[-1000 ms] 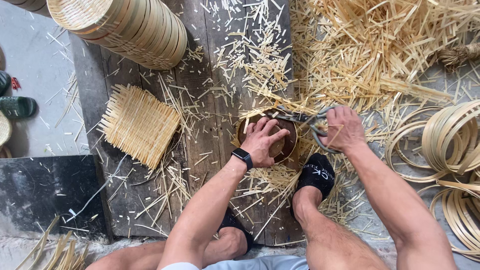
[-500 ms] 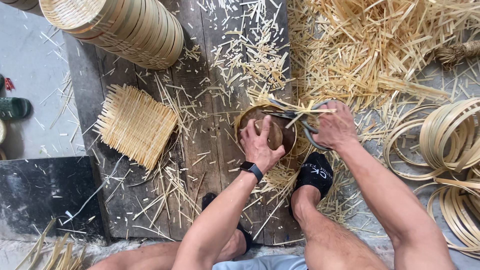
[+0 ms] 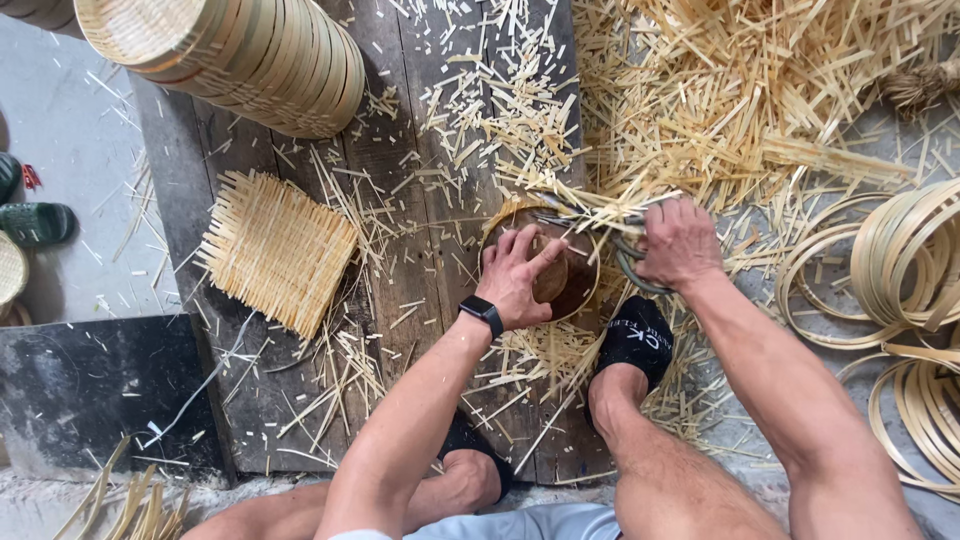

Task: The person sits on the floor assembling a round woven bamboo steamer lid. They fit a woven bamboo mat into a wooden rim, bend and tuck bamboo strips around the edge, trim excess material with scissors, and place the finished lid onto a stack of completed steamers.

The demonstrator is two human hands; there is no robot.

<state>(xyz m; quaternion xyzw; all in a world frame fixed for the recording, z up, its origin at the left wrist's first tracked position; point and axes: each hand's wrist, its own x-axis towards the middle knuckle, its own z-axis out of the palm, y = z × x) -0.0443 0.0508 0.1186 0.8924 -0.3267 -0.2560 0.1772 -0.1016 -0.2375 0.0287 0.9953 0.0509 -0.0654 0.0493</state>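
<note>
A broad platform of dark wooden planks (image 3: 400, 200) lies on the floor, strewn with short cut bamboo slivers. To the right spreads a big heap of bamboo strips (image 3: 760, 90). At the upper left lies a tall stack of round woven baskets (image 3: 240, 55) on its side. Bamboo hoops (image 3: 900, 270) pile up at the right edge. A square woven bamboo mat (image 3: 275, 250) rests flat on the planks, well apart from the hands. Near the middle sits a small round basket (image 3: 570, 285) with a dark inside, its rim fringed with loose strip ends. The left hand (image 3: 520, 275), fingers spread, presses down flat inside that basket. The right hand (image 3: 680, 240) is closed around the handles of metal shears (image 3: 625, 262), just beside the basket's right rim. A foot in a black sock (image 3: 635, 340) is planted just below the basket.
</note>
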